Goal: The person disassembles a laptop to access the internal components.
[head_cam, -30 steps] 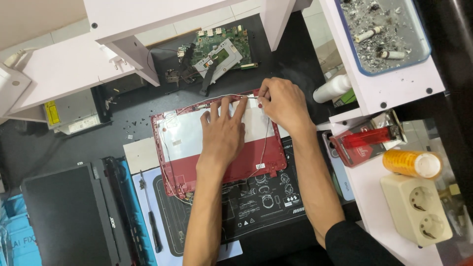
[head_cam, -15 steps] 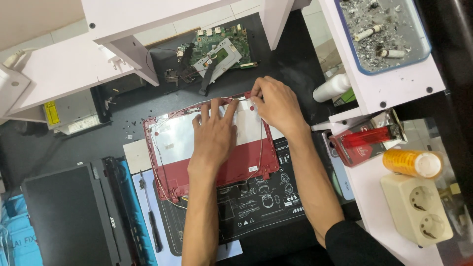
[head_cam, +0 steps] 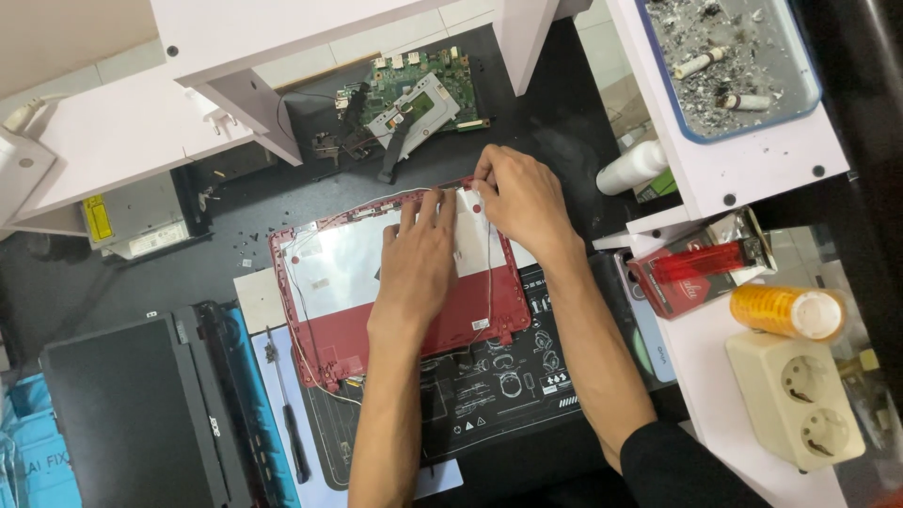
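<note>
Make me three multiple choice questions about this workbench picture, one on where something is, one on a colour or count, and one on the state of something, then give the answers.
1. Where does the green circuit board lie?
A. beyond the red laptop lid, near the top of the view
B. on the white power strip
C. under the screwdriver

2. How many sockets show on the white power strip?
A. one
B. two
C. four

3. How do the hands meet the red laptop lid?
A. both hover clear of it
B. left hand lies flat on its inner panel, right hand pinches at its upper edge
C. both lift it off the mat

Answers: 1 A, the board sits on the dark surface past the lid's far edge. 2 B, two round sockets face up. 3 B, the left palm presses the silver panel while the right fingertips work at the rim.
</note>
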